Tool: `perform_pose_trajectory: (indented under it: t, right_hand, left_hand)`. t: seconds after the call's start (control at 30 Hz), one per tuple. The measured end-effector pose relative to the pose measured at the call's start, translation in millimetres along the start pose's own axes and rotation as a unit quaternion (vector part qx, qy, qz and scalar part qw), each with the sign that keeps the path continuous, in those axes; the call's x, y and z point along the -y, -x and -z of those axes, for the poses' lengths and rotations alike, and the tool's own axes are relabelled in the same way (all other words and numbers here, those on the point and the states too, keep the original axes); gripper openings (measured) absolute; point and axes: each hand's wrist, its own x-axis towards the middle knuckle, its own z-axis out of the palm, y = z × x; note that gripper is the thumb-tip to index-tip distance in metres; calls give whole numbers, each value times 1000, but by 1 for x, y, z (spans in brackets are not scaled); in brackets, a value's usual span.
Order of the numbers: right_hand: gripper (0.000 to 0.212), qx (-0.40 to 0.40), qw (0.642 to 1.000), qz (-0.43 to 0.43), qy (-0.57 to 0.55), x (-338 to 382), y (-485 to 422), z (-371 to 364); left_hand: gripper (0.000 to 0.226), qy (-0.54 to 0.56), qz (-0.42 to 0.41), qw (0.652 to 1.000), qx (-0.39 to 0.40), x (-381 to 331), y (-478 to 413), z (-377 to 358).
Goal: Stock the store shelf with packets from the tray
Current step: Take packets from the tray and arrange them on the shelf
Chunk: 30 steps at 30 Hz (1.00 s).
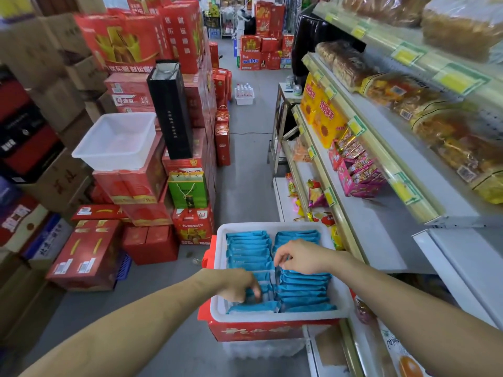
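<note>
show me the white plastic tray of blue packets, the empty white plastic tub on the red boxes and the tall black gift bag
white plastic tray [272, 226], head view, far rim
empty white plastic tub [109, 162], head view, front wall
tall black gift bag [172, 112], head view, front face

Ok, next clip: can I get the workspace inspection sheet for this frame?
Surface: white tray sits on a red carton in the aisle, over grey floor.
Job's things: blue packets stand in two rows in the tray; shelf at right has a bare stretch.
Clutter: empty white tub, black bag and green bag among the stacked cartons.
Hands: left hand curls round packets in the left row; right hand has its fingertips down at the right row, grip unclear.
Cables: one thin dark cable across the floor far ahead.
Surroundings: red gift cartons at left; crate of bottles ahead.
</note>
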Motion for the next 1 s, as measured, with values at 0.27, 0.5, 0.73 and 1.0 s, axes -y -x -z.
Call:
perform_pose_trajectory:
  t: [0.27,0.5,0.73,1.0]
  right_hand:
    - [21,-31,999,8,12,8,-3,-3]
    - [20,-48,999,8,3,32,-20,-8]
    - [39,21,998,32,59,56,-49,-41]
    - [37,70,995,28,64,61,-57,-56]
  left_hand:
    - [52,-62,-42,996,-51,-4,9,12]
    - [46,12,-17,988,-150,21,93,106]
    - [43,69,31,968,-238,69,166,147]
    - [46,74,65,970,-223,108,181,111]
